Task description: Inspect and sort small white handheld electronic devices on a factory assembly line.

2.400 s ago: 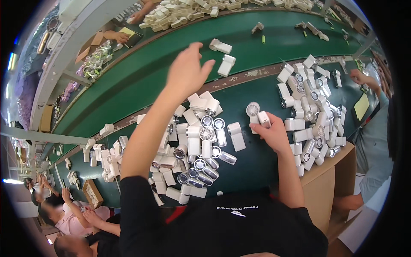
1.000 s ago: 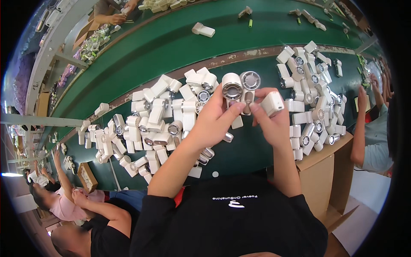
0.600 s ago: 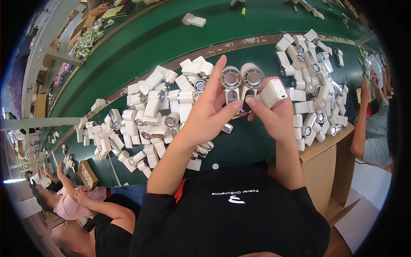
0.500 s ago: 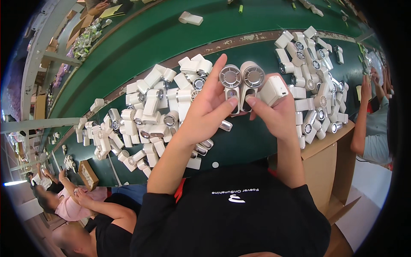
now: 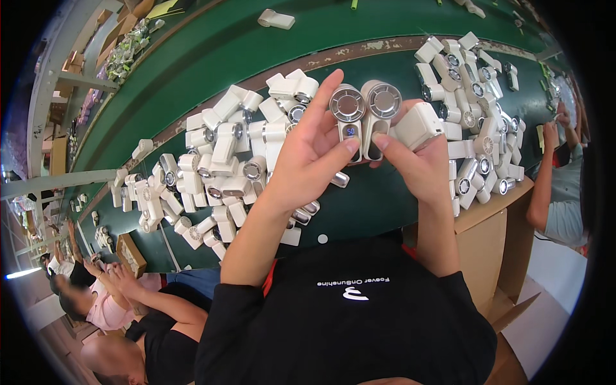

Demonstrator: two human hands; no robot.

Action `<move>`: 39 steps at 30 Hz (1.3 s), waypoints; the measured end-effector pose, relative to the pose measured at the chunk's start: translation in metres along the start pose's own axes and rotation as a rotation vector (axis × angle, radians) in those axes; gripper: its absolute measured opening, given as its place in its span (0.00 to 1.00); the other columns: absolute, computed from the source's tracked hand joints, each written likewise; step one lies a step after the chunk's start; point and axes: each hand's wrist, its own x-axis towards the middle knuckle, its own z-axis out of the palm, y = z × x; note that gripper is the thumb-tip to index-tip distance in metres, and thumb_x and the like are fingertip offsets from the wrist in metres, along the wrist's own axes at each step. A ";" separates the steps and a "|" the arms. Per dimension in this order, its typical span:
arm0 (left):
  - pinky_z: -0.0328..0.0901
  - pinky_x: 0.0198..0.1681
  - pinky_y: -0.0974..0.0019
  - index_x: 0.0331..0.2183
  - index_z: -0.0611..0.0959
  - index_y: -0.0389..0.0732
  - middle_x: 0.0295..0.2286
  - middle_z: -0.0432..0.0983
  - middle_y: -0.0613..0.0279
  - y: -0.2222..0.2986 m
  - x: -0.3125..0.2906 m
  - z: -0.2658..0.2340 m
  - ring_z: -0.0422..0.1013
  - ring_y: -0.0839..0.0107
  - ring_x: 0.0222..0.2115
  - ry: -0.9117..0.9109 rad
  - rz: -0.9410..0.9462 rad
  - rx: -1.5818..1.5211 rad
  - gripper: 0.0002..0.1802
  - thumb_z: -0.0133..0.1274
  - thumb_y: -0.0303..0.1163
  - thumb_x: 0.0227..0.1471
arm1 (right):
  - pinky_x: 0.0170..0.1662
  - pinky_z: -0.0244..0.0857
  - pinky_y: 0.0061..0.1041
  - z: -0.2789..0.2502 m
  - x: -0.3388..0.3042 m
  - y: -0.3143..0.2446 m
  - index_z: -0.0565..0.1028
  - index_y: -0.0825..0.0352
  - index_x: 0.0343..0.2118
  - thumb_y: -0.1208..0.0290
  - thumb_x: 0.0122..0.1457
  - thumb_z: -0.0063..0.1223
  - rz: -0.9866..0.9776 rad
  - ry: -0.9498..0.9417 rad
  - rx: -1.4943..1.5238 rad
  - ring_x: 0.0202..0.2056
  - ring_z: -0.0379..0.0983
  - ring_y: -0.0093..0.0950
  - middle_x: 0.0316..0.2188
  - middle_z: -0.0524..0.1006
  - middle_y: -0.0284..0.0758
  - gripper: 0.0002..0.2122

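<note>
Two small handheld fans stand side by side above the table, their round grilles facing me. My left hand (image 5: 308, 154) is closed around the left fan (image 5: 347, 104), with its thumb on the handle by a small lit blue display. The right fan (image 5: 384, 101) is in my right hand (image 5: 414, 163), whose thumb presses on the front of its handle. A third white fan (image 5: 418, 126) is also held in my right hand, lying sideways against the fingers. Its far end is partly hidden.
Heaps of white fans lie on the green table to the left (image 5: 224, 160) and right (image 5: 475, 115). A lone fan (image 5: 276, 19) rests on the green belt beyond the ledge. An open cardboard box (image 5: 481, 250) stands at my right. Co-workers sit left and right.
The left fan's display now glows blue brightly. Both hands have shifted slightly up with the fans, and the third fan has tilted a little in my right hand.
</note>
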 end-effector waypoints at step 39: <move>0.78 0.56 0.43 0.77 0.45 0.56 0.64 0.66 0.46 0.035 -0.042 -0.028 0.71 0.50 0.62 0.224 0.021 -0.150 0.48 0.48 0.19 0.68 | 0.32 0.82 0.28 0.041 0.047 -0.084 0.74 0.69 0.42 0.81 0.59 0.68 -0.347 -0.082 0.012 0.34 0.83 0.27 0.38 0.82 0.40 0.13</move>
